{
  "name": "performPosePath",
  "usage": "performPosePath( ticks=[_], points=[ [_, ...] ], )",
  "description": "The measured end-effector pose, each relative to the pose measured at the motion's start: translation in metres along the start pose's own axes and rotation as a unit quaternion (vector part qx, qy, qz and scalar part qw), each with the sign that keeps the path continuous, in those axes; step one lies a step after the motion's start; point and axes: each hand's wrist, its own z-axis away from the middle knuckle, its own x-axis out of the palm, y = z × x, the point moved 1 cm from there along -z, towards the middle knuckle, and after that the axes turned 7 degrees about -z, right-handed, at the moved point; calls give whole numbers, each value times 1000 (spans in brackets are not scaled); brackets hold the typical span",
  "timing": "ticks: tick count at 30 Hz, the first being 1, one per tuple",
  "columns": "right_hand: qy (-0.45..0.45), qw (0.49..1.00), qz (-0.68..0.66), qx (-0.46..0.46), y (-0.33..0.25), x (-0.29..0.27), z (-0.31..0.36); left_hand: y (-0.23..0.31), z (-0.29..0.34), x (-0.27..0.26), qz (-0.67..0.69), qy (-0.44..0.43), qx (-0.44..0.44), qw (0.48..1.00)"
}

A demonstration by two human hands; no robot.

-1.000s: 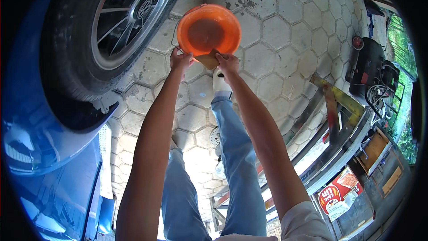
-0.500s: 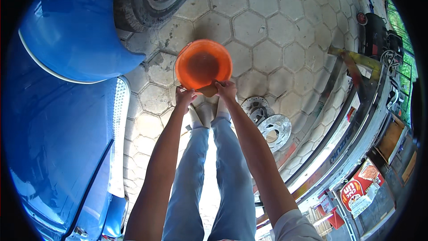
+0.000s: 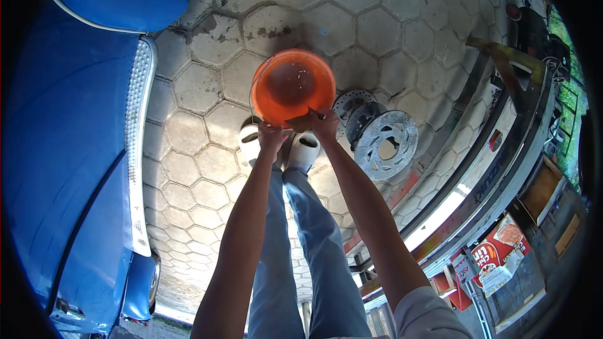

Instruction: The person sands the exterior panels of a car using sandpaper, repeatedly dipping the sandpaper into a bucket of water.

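An orange bucket (image 3: 259, 97) hangs in front of my legs, with dark-looking liquid in its bottom and pale specks on it. My left hand (image 3: 274, 138) is closed on the near rim. To its right, my right hand (image 3: 324, 123) also grips the rim. A flat brown piece (image 3: 300, 123), perhaps sandpaper or cloth, lies against the near rim between the hands, its edge under my right fingers. The fingertips are partly hidden. Below the bucket are my light shoes (image 3: 304, 148).
Along the left stands a blue car (image 3: 69, 150) with a pale textured sill (image 3: 139, 132). Metal brake discs (image 3: 387, 144) lie on the hexagonal paving (image 3: 210, 125) just right of the bucket. A long metal frame (image 3: 465, 194) curves along the right, beside a red printed box (image 3: 501, 254).
The paving, brake discs and car have shifted up the view, and the car wheel has gone out of it. The bucket has stayed with my hands. My feet have changed position.
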Motion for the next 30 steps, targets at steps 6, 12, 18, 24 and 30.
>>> performPosePath(
  ticks=[6, 12, 18, 24, 30],
  points=[
    [2, 1000, -16, 21, 6, 1, 27, -22, -16, -28, 24, -88, -17, 996],
    [-38, 996, 80, 21, 27, 8, 34, -14, -12, -43, 52, -34, -23, 998],
    [-43, 997, -57, -7, 24, 4, 36, 37, -27, -64, 81, -24, 84, 993],
    [-61, 995, -28, -77, -23, -34, 54, 47, 16, -90, -66, -41, 181, 981],
    [5, 987, -101, -127, -77, -111, 122, 66, 160, -85, -20, -83, 228, 970]
  ],
)
